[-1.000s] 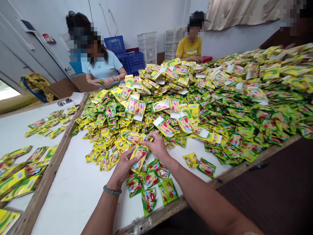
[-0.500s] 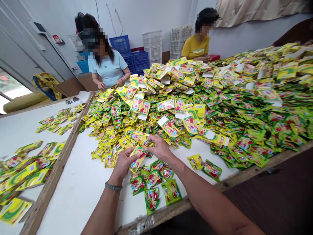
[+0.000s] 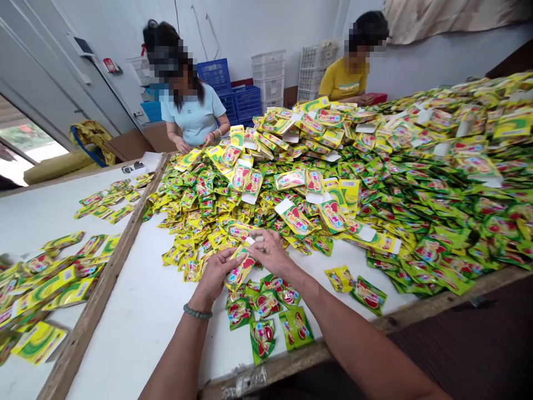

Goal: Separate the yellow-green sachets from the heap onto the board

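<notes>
My left hand [image 3: 214,275] is closed around a small yellow-and-green candy box [image 3: 240,270] printed with red fruit, holding it tilted above the table. At the box's upper end, where a white flap shows, my right hand [image 3: 272,253] has its thumb and curved fingers on the cardboard. Whether anything is inside the box cannot be seen. Just below lie several green candy sachets [image 3: 266,303] on the white tabletop [image 3: 137,300]. To the right of my right forearm rest a yellow sachet [image 3: 340,278] and a green sachet [image 3: 368,294].
A large heap of sachets [image 3: 400,189] with flap-open boxes [image 3: 293,216] on top fills the table's far side. Left of a wooden strip [image 3: 104,266] lie filled-looking boxes [image 3: 45,289]. Two people work opposite, one in a light-blue shirt [image 3: 195,119], one in yellow [image 3: 343,78]. Crates [image 3: 247,103] stand behind.
The view has shifted slightly, so the scene sits further right. My right fingers have opened a little around the box's upper end, and its white flap now shows. My left hand keeps its hold.
</notes>
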`<state>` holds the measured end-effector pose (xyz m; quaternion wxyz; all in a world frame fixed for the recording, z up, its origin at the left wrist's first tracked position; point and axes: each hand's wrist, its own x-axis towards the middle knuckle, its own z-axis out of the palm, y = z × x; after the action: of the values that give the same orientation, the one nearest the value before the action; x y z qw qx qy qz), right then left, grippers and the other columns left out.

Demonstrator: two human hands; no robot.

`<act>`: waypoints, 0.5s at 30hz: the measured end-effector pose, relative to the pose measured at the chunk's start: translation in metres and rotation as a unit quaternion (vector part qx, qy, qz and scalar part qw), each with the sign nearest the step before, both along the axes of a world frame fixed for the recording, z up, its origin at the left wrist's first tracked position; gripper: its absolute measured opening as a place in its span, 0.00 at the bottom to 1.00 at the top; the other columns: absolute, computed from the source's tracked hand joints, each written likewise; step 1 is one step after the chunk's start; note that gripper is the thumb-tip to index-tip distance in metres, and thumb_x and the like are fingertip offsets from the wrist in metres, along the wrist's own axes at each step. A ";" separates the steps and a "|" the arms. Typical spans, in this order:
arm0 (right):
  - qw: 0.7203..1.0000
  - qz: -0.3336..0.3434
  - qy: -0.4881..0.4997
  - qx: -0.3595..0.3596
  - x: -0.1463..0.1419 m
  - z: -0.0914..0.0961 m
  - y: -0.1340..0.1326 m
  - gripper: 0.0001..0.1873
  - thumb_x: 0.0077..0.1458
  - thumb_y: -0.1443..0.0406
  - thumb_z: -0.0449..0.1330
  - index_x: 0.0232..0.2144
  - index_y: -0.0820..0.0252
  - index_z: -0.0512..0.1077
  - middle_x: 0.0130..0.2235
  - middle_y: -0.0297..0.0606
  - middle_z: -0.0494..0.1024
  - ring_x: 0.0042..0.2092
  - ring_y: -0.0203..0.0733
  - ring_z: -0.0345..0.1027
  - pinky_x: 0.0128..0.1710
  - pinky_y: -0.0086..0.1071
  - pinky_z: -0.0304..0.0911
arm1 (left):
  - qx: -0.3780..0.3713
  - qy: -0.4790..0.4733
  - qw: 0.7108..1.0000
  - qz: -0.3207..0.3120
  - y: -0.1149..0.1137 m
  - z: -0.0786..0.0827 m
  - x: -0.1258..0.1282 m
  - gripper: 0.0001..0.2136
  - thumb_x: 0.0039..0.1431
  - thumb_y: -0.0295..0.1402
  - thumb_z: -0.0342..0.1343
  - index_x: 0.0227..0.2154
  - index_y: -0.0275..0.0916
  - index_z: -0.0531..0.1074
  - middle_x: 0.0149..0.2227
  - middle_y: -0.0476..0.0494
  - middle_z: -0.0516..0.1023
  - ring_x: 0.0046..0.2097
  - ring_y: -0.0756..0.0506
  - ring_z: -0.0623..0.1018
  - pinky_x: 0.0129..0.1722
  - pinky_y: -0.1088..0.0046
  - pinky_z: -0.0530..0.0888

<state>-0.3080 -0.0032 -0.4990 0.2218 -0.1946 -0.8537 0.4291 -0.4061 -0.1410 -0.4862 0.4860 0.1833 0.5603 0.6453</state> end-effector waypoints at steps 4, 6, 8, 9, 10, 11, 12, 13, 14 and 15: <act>0.999 0.005 0.033 0.033 0.002 0.001 -0.006 0.09 0.51 0.57 0.61 0.28 0.54 0.78 0.53 0.35 0.67 0.55 0.48 0.48 0.56 0.43 0.45 | 0.015 0.007 1.000 0.015 -0.002 0.000 -0.004 0.15 0.44 0.34 0.64 0.37 0.35 0.75 0.30 0.45 0.80 0.29 0.48 0.78 0.32 0.75 0.72; 0.997 0.068 0.022 0.036 0.001 0.001 -0.013 0.12 0.52 0.55 0.59 0.30 0.54 0.78 0.56 0.35 0.64 0.56 0.48 0.47 0.56 0.43 0.45 | 0.027 0.009 0.999 0.031 -0.004 -0.003 -0.005 0.14 0.43 0.34 0.65 0.34 0.35 0.75 0.28 0.45 0.79 0.28 0.49 0.77 0.30 0.76 0.71; 0.994 0.106 0.002 0.024 -0.001 -0.001 -0.019 0.13 0.53 0.55 0.58 0.32 0.54 0.78 0.56 0.35 0.63 0.56 0.48 0.48 0.56 0.42 0.46 | 0.020 0.013 0.999 0.036 -0.004 -0.005 -0.003 0.13 0.43 0.35 0.64 0.33 0.34 0.75 0.27 0.45 0.79 0.27 0.49 0.76 0.29 0.76 0.71; 0.993 0.115 -0.004 0.016 -0.002 -0.002 -0.021 0.13 0.54 0.55 0.57 0.32 0.55 0.78 0.56 0.36 0.64 0.56 0.47 0.49 0.56 0.41 0.47 | 0.014 0.016 0.999 0.037 -0.003 -0.005 -0.002 0.13 0.43 0.36 0.64 0.32 0.34 0.75 0.27 0.45 0.79 0.27 0.48 0.76 0.29 0.75 0.71; 0.993 0.115 -0.003 0.007 -0.003 -0.003 -0.021 0.13 0.53 0.55 0.58 0.30 0.55 0.78 0.55 0.36 0.65 0.56 0.47 0.50 0.56 0.40 0.48 | 0.007 0.019 0.999 0.036 -0.002 -0.004 -0.002 0.14 0.43 0.37 0.64 0.32 0.34 0.75 0.27 0.44 0.79 0.27 0.48 0.76 0.29 0.74 0.71; 0.994 0.105 0.006 -0.002 -0.004 -0.003 -0.020 0.13 0.53 0.56 0.58 0.29 0.56 0.78 0.54 0.36 0.66 0.56 0.46 0.51 0.56 0.39 0.48 | -0.001 0.025 0.999 0.036 -0.002 -0.001 -0.002 0.15 0.42 0.38 0.65 0.33 0.33 0.75 0.27 0.44 0.79 0.27 0.47 0.76 0.29 0.74 0.71; 0.996 0.082 0.024 -0.012 -0.004 -0.003 -0.017 0.12 0.53 0.56 0.58 0.29 0.56 0.77 0.52 0.37 0.67 0.55 0.45 0.53 0.55 0.39 0.48 | -0.012 0.035 0.999 0.037 -0.003 0.002 -0.004 0.17 0.41 0.38 0.65 0.33 0.33 0.75 0.27 0.43 0.79 0.27 0.47 0.76 0.29 0.74 0.71; 0.997 0.050 0.048 -0.022 -0.004 -0.003 -0.013 0.12 0.53 0.56 0.58 0.29 0.56 0.77 0.50 0.38 0.69 0.54 0.44 0.55 0.54 0.38 0.50 | -0.028 0.052 0.997 0.045 -0.007 0.008 -0.008 0.18 0.40 0.38 0.66 0.33 0.33 0.75 0.27 0.43 0.79 0.27 0.47 0.76 0.28 0.74 0.71; 0.997 0.013 0.069 -0.035 -0.004 -0.002 -0.007 0.12 0.54 0.57 0.57 0.29 0.57 0.76 0.47 0.38 0.71 0.51 0.42 0.59 0.52 0.37 0.52 | -0.051 0.077 0.994 0.061 -0.015 0.014 -0.015 0.19 0.38 0.38 0.66 0.33 0.33 0.75 0.27 0.44 0.79 0.26 0.48 0.76 0.27 0.74 0.71; 0.996 -0.020 0.075 -0.047 -0.002 -0.001 -0.001 0.12 0.54 0.57 0.56 0.29 0.58 0.75 0.42 0.38 0.74 0.46 0.41 0.63 0.49 0.35 0.55 | -0.081 0.113 0.986 0.090 -0.026 0.022 -0.026 0.19 0.37 0.39 0.66 0.33 0.33 0.75 0.26 0.44 0.78 0.25 0.48 0.75 0.26 0.75 0.70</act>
<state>-0.3104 -0.0045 -0.5004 0.2847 -0.1889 -0.8094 0.4777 -0.4318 -0.1671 -0.4644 0.3729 0.1641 0.6760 0.6140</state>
